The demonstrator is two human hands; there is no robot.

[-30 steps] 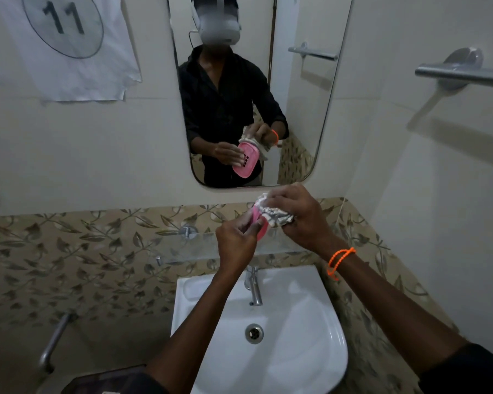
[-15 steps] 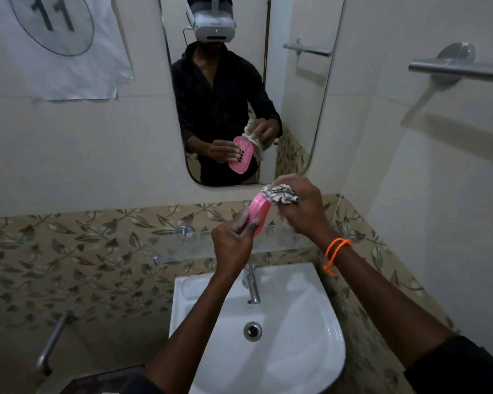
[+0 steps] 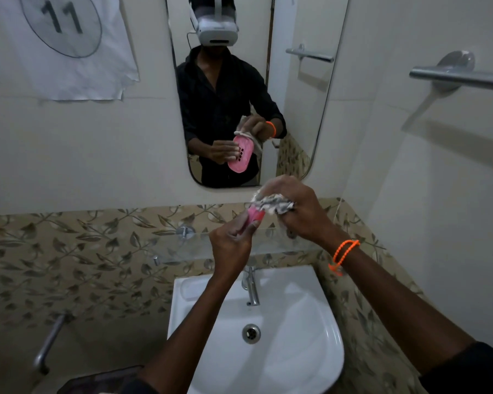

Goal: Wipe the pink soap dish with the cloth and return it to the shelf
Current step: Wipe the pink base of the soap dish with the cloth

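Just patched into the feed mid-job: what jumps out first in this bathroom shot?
Centre frame, above the white sink, the left hand holds the pink soap dish upright while the right hand presses a bunched cloth onto its top edge. The mirror behind repeats the scene, showing the dish's slotted face. A bright orange bracelet rings the right wrist.

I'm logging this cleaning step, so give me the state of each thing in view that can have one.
pink soap dish: held on edge above the sink, off the shelf
cloth: bunched, pressed on the dish's top end
left hand: grips the dish
right hand: grips the cloth
glass shelf: bare where visible
tap: no water running
sink: drain open
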